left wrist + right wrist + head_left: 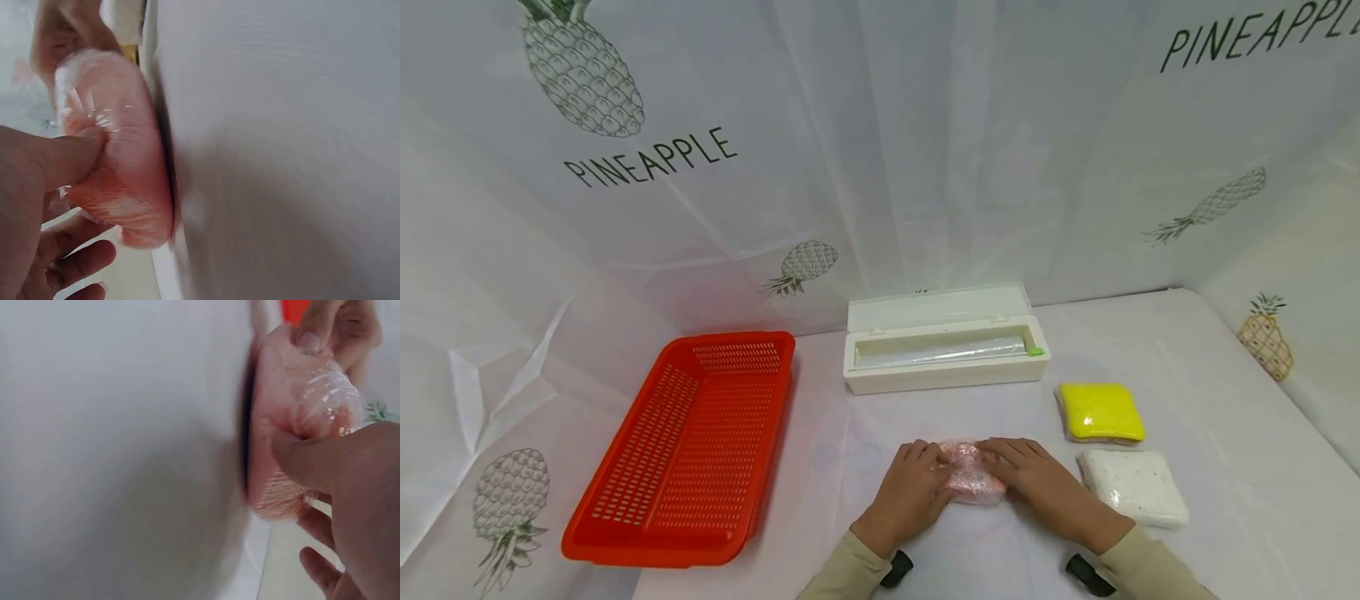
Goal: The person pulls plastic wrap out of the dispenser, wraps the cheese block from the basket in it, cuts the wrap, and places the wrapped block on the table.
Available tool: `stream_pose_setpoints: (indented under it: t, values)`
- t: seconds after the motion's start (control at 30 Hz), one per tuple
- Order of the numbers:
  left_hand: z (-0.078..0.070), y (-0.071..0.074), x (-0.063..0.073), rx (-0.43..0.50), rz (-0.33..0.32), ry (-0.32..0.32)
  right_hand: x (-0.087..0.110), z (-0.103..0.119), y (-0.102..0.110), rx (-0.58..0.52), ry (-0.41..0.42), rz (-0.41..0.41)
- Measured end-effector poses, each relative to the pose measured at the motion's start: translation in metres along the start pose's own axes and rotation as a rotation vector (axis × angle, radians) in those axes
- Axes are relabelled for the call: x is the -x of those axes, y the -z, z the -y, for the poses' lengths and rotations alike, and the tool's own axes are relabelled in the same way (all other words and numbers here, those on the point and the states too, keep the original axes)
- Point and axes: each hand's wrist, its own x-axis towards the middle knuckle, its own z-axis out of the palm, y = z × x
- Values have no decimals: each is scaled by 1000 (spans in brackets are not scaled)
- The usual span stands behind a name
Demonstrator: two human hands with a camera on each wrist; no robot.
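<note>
A soft pink block (967, 477) wrapped in shiny clear film lies on the white tabletop, in front of the person. At its left end, the left hand (912, 487) pinches it between thumb and fingers. The right hand (1037, 483) grips the opposite end in the same way. Both thumbs press into the near side, seen close in the left wrist view on the pink block (125, 144) and in the right wrist view on the pink block (281, 406). Folds of film gather tightly around its ends. Some fingertips are hidden behind it.
Behind the hands stands a long white box (947, 379), lid raised, with a roll of clear film (943, 353) inside. A red perforated basket (772, 467) is at the left. On the right lie a yellow wrapped block (1101, 411) and a white wrapped block (1133, 486).
</note>
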Motion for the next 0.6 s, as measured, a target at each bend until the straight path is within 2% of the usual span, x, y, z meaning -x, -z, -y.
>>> stream_pose_setpoints:
  t: [0.23,0.43,0.6]
  values:
    - [8,7,4,297,-77,94,-4,6,5,-80,-111,-74]
    - [10,13,5,497,-58,186,-15,14,11,-94,-220,-83]
    - [7,13,7,648,-65,209,-26,17,15,-129,-278,-65]
